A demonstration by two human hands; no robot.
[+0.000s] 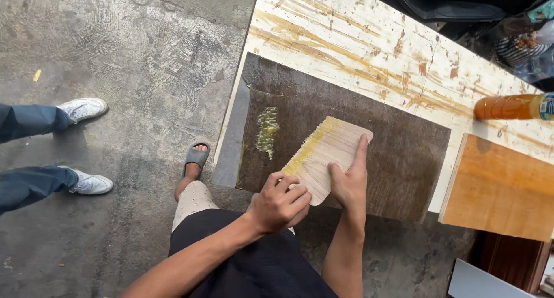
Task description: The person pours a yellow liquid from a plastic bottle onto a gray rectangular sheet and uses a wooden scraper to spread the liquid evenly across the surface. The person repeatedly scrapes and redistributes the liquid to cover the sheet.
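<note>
Both hands work a pale wooden spreader [329, 159] on a dark brown board [398, 159] that lies on the table [358, 38], a white sheet top streaked with amber stains. The board sits at the table's near edge, its left end close to the table's left corner. The left hand [281, 203] has its grip closed around the spreader's near, rounded end, fingers curled over it at the board's near edge. The right hand [349, 180] lies flat on the spreader's right side, forefinger stretched along its right edge toward the far corner; its grip is pressed onto the spreader, not wrapped around it. The spreader's far left edge is loaded with yellow glue [314, 145] in stringy ridges. A separate smear of yellowish glue [266, 130] lies on the board just left of the spreader, apart from it. At the table's right edge an orange bottle [511, 106] lies on its side, and an orange-brown panel [499, 188] rests near the right near corner, well apart from the hands. Below the table is a concrete floor [133, 55]. The person's own foot in a grey slide sandal [196, 158] stands beside the table's left near corner. At far left, another person's two white sneakers [86, 145] and blue trouser legs show.
</note>
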